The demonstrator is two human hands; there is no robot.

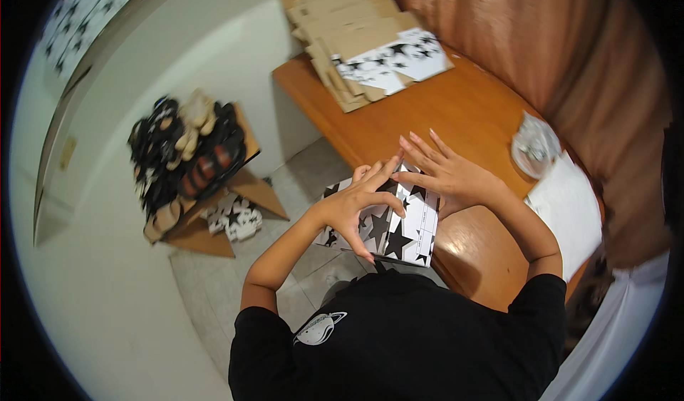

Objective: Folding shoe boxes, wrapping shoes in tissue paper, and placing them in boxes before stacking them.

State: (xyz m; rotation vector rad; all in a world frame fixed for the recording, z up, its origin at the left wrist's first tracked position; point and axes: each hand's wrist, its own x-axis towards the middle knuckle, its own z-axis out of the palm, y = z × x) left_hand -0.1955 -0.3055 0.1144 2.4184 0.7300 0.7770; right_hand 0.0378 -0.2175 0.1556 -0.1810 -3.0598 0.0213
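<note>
A white box with black stars [399, 240] sits at the table's near left edge, its top closed over. My left hand [356, 205] arches across the top of it with thumb and fingers spread apart, the fingertips on the surface. At the box's far end, my right hand [452, 176] rests with fingers stretched out, pointing up and left, and its thumb hidden beneath. Fingertips of both hands come close together near the far edge of the box. Parts of the box's left side are covered by my left hand.
Flat brown cardboard pieces [342, 16] are stacked at the wooden table's [477, 123] far end, with a star-printed sheet [395, 62] on top. A clear plastic container [534, 148] and white sheets [568, 208] lie at right. Left, shoes [189, 141] cover a cardboard stand [253, 191].
</note>
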